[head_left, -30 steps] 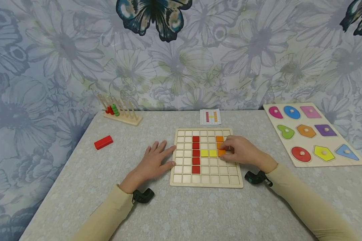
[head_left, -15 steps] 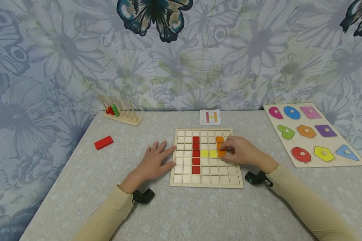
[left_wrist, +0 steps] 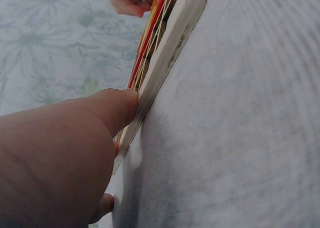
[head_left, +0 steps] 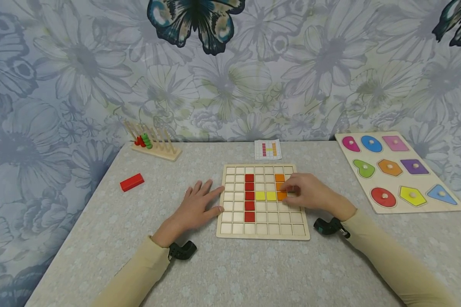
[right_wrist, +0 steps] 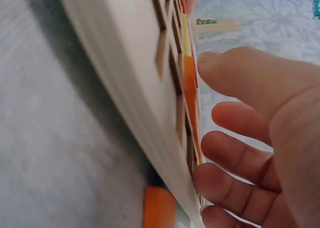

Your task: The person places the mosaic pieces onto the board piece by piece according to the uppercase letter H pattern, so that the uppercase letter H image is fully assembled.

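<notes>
A wooden grid board (head_left: 263,235) lies flat on the table. A column of red square tiles (head_left: 249,195), two yellow tiles (head_left: 266,195) and an orange column (head_left: 279,178) sit in its cells. My left hand (head_left: 190,209) rests at the board's left edge, fingers spread and thumb touching the rim. Over the right side, my right hand (head_left: 311,192) hovers at the lowest visible orange tile (head_left: 281,195). In the right wrist view its thumb (right_wrist: 235,75) and fingers stand apart, with nothing seen between them. They partly cover the orange column in the head view.
Behind the board lies a small pattern card (head_left: 268,149). A red block (head_left: 132,182) and a peg stand (head_left: 155,151) with red and green beads are at left. At right lies a knobbed shape puzzle (head_left: 399,170). An orange block (right_wrist: 159,208) lies beside the board.
My right hand has drawn back very slightly to the right, its thumb leaving more of the lowest visible orange tile's edge. The left hand and the tiles have not moved.
</notes>
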{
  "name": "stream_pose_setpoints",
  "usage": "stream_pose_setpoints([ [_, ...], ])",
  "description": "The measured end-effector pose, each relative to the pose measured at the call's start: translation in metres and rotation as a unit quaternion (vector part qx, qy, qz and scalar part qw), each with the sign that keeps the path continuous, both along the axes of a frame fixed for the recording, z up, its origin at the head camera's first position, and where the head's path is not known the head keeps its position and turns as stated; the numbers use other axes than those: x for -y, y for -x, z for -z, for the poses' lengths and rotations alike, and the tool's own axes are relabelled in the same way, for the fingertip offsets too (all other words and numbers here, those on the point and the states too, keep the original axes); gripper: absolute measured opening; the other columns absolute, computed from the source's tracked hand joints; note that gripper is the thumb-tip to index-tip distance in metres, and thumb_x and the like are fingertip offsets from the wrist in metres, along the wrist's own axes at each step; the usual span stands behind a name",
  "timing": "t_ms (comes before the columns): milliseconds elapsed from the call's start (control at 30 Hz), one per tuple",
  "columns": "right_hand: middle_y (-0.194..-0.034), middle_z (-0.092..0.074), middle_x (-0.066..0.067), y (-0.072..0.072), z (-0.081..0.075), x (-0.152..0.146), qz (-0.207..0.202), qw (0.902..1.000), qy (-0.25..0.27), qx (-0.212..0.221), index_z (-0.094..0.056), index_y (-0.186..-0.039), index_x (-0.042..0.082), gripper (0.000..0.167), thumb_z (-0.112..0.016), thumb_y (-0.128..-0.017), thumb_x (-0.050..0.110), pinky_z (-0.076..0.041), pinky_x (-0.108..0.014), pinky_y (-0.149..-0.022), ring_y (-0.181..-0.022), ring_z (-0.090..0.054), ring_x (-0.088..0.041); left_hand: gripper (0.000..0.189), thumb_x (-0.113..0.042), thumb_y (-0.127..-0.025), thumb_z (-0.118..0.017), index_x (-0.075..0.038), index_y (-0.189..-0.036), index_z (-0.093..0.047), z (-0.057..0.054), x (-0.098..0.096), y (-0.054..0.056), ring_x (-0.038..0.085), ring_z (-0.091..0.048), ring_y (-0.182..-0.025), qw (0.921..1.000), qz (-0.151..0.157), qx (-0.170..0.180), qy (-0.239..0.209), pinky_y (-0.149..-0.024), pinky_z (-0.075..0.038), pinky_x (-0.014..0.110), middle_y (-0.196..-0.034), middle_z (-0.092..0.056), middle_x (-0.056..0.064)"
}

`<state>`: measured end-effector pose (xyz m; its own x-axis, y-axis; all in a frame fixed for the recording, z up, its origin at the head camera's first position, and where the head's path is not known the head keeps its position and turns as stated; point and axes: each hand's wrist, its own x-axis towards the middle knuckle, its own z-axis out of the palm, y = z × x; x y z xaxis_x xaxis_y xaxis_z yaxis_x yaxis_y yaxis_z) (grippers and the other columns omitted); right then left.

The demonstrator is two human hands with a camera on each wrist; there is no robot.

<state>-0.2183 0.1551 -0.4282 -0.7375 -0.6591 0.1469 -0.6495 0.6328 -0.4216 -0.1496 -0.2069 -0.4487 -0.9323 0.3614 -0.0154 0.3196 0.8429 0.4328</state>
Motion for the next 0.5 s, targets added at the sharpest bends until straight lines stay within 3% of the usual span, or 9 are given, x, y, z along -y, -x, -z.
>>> stream_pose_setpoints([
  [500, -0.088, -0.07, 0.004, 0.0017, 0.0011, -0.0035, 0.005, 1.0, 0.002, -0.004, -0.079, -0.1, 0.011, 0.019, -0.084, -0.084, 0.018, -0.044, -0.023, -0.066, -0.073, -0.051, -0.007, 0.062, -0.038, -0.102, -0.061, -0.018, -0.157, -0.044, -0.0004, 0.0001, -0.0003, 0.056, -0.013, -0.154, 1.0, 0.001, 0.001, -0.005, -0.117, -0.012, 0.077, -0.166, -0.026, 0.027],
])
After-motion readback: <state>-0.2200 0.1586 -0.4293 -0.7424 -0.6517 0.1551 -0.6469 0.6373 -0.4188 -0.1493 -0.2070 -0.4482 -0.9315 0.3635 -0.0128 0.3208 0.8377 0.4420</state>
